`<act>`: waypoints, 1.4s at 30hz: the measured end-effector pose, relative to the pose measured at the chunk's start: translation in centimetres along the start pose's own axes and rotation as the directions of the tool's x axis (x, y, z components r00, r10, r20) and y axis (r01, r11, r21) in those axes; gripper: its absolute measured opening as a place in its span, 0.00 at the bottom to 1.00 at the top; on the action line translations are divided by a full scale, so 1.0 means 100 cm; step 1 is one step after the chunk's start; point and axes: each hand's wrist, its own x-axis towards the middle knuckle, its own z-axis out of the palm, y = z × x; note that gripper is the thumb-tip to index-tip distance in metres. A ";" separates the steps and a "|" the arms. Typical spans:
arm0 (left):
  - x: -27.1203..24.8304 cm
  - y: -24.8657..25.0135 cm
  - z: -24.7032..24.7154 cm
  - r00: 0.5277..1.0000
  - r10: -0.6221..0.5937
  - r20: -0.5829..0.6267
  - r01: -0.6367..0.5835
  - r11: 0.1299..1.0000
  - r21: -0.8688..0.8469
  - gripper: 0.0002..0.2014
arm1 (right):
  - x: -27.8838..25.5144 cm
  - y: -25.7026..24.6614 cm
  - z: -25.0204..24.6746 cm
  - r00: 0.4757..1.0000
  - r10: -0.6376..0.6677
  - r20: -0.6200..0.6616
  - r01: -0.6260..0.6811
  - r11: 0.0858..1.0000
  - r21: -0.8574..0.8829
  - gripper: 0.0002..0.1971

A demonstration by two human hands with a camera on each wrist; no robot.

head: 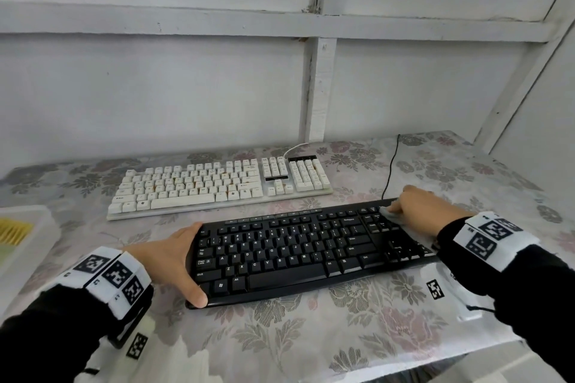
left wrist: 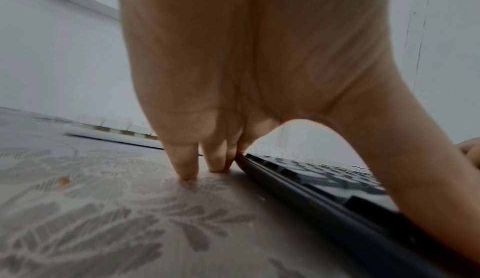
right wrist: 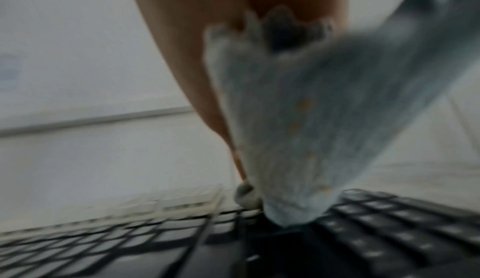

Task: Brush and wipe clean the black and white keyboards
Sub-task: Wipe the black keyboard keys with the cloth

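The left hand is spread wide, its straight fingers bracing the left end of the black keyboard. The right hand curls its fingers around a pale cloth, pressing it on the far right keys. The black keyboard lies long-ways, left to right, near the desk front. The white keyboard lies behind it, the same way.

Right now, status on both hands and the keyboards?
Left hand steadies black keyboard at its left end. Right hand presses cloth on its far right keys. White keyboard behind, untouched. Nothing in the way.
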 end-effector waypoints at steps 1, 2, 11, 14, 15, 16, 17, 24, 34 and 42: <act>0.000 0.001 0.000 1.000 -0.001 0.000 0.001 1.000 0.001 0.81 | -0.002 -0.006 0.001 0.998 -0.039 0.043 0.040 0.999 -0.020 0.14; 0.000 0.001 -0.001 1.000 -0.003 0.003 0.003 1.000 0.005 0.81 | -0.003 -0.011 0.004 0.995 -0.078 0.060 0.078 0.997 -0.006 0.13; 0.003 -0.002 0.001 1.000 -0.029 -0.012 0.029 0.999 0.019 0.78 | 0.007 0.024 0.013 0.998 -0.053 -0.019 0.051 0.994 -0.099 0.15; 0.003 -0.004 0.001 1.000 -0.027 -0.009 0.027 1.000 0.006 0.80 | 0.015 0.043 0.009 0.998 -0.055 -0.015 0.049 0.970 -0.239 0.19; 0.003 -0.004 0.000 1.000 -0.025 -0.010 0.025 1.000 0.009 0.80 | 0.016 0.045 0.006 0.999 -0.049 -0.018 0.042 0.963 -0.268 0.19; 0.004 -0.005 0.000 1.000 -0.022 -0.013 0.023 1.000 0.009 0.80 | 0.020 0.048 0.005 0.998 -0.057 -0.022 0.048 0.959 -0.281 0.18; 0.004 -0.005 0.000 1.000 -0.018 -0.014 0.018 1.000 0.010 0.80 | 0.021 0.049 0.005 0.999 -0.042 -0.021 0.034 0.957 -0.286 0.16; 0.003 -0.004 0.001 0.999 0.018 -0.040 -0.018 1.000 0.002 0.73 | 0.025 0.055 -0.003 0.994 0.108 -0.008 -0.104 0.938 -0.331 0.13; 0.002 0.001 -0.001 1.000 -0.031 0.006 0.031 0.998 0.051 0.78 | 0.023 0.065 -0.002 0.994 0.039 -0.104 -0.051 0.992 -0.117 0.20; 0.002 -0.002 0.000 1.000 -0.008 -0.014 0.008 1.000 0.017 0.74 | 0.015 0.048 0.017 0.993 -0.075 -0.089 0.060 0.984 -0.166 0.18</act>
